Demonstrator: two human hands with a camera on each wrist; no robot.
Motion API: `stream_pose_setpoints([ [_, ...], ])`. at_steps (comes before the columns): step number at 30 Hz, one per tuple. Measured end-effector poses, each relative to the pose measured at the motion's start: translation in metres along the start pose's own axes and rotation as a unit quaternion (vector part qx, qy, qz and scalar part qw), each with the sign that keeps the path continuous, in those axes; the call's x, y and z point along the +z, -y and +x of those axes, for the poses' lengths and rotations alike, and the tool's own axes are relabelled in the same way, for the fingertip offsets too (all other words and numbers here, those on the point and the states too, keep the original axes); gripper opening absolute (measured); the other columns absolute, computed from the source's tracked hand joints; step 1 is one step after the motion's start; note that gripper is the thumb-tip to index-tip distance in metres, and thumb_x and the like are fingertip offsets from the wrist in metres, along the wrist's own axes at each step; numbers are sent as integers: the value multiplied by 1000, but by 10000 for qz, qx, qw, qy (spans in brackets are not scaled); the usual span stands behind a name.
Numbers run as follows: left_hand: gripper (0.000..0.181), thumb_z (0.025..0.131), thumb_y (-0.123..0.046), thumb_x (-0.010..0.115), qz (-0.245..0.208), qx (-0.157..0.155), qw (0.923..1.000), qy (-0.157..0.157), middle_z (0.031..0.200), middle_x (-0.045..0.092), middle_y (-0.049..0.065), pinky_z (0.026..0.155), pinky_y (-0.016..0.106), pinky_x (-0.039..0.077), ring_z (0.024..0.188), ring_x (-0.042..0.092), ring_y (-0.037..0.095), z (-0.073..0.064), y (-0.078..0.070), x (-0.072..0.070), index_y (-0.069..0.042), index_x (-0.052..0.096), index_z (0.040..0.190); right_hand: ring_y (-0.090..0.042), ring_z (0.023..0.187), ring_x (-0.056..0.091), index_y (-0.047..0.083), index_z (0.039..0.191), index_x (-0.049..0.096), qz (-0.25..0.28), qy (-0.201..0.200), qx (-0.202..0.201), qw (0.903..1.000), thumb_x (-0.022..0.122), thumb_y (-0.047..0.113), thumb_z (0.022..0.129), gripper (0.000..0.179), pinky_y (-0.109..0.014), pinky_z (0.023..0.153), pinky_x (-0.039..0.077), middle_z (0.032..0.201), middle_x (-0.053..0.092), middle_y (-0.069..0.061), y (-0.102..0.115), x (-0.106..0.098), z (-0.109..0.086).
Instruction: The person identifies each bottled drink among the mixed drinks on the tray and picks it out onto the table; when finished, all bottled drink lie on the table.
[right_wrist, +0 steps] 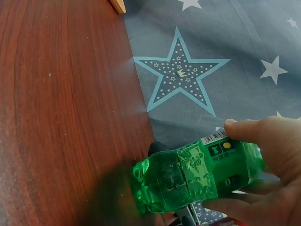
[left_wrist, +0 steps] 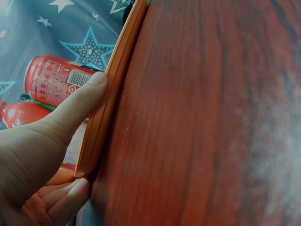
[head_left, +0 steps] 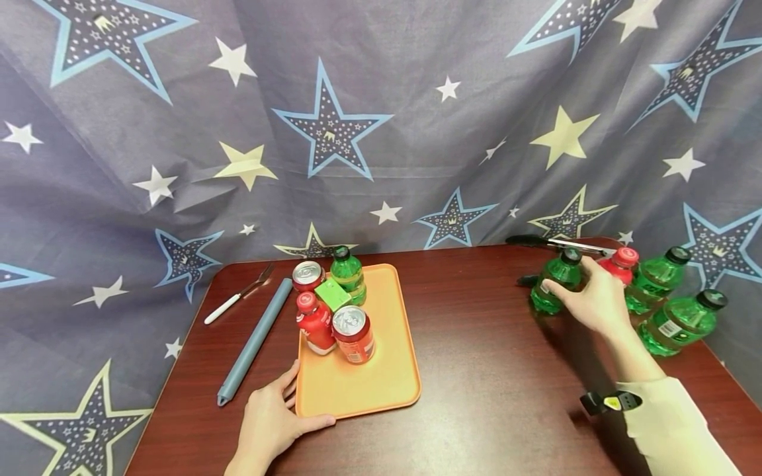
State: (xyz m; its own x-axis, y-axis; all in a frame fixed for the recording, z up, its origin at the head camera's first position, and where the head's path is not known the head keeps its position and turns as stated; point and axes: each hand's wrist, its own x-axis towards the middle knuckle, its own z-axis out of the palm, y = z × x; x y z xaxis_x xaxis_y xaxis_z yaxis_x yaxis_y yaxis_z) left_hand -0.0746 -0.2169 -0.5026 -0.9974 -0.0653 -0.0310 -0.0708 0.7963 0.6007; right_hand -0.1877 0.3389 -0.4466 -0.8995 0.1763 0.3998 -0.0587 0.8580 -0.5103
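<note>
My right hand (head_left: pixel 595 301) grips a green soda bottle (head_left: pixel 557 281) with a black cap, thumb on one side and fingers on the other. Whether its base touches the table I cannot tell. In the right wrist view the same bottle (right_wrist: pixel 188 176) shows its label and barcode. My left hand (head_left: pixel 270 416) holds the near left corner of an orange tray (head_left: pixel 387 383), thumb along the front edge, fingers by the left side. On the tray stand a red bottle (head_left: pixel 315 324), a red can (head_left: pixel 354 334), another green bottle (head_left: pixel 348 274) and a bright green box (head_left: pixel 332 294). A second red can (head_left: pixel 307 274) stands at its far left corner.
Left of the tray lie a blue-grey rod (head_left: pixel 256 344) and a white-handled fork (head_left: pixel 238 295). Beside my right hand stand a red-capped bottle (head_left: pixel 621 264) and two green bottles, the nearer one (head_left: pixel 678 324) at the table's right. A black-handled utensil (head_left: pixel 526 240) lies behind.
</note>
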Motion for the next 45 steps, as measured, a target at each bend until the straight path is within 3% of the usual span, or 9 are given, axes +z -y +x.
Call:
stream_pose_setpoints([
  [16, 134, 50, -75, 97, 28, 5, 10000, 36, 143, 69, 14, 84, 33, 66, 105, 81, 20, 1, 1, 0, -5, 54, 155, -24, 59, 48, 4, 94, 60, 29, -191, -33, 9998, 89, 33, 85, 42, -35, 56, 35, 68, 58, -10, -3, 2, -1],
  [23, 133, 50, -76, 96, 91, 23, 10000, -8, 142, 70, 14, 84, 33, 66, 105, 81, 20, 1, 1, 0, -4, 55, 155, -41, 70, 62, -1, 104, 64, 110, -284, -68, 9995, 89, 31, 85, 44, -43, 61, 41, 84, 69, -24, -4, 4, -2],
  [28, 134, 50, -76, 96, 116, 18, 9999, -1, 143, 70, 14, 85, 34, 66, 106, 80, 21, 1, 1, 0, -4, 55, 155, -50, 81, 66, -2, 113, 66, 104, -316, 33, 9994, 88, 31, 85, 49, -49, 65, 44, 92, 72, -27, -3, 3, -3],
  [34, 134, 50, -77, 95, 126, 65, 9999, -2, 143, 70, 14, 86, 36, 66, 107, 80, 22, 1, 0, -1, -3, 55, 154, -52, 82, 64, -1, 112, 65, -37, -390, 244, 9989, 87, 36, 85, 50, -52, 65, 44, 91, 71, -27, -3, 3, -3],
  [40, 134, 50, -77, 95, 138, 17, 9999, 11, 143, 69, 14, 87, 36, 66, 109, 80, 22, 1, 0, -1, -4, 55, 155, -55, 82, 65, -2, 110, 66, -57, -483, 173, 9987, 89, 33, 82, 51, -57, 66, 45, 92, 72, -29, -3, 4, -3],
  [45, 134, 50, -76, 96, 119, -23, 9999, 47, 143, 69, 15, 88, 37, 66, 109, 80, 22, 0, -1, -1, -4, 54, 155, -49, 73, 62, -1, 113, 67, -61, -712, 128, 9974, 90, 34, 80, 53, -55, 65, 43, 81, 67, -24, 4, 0, 0],
])
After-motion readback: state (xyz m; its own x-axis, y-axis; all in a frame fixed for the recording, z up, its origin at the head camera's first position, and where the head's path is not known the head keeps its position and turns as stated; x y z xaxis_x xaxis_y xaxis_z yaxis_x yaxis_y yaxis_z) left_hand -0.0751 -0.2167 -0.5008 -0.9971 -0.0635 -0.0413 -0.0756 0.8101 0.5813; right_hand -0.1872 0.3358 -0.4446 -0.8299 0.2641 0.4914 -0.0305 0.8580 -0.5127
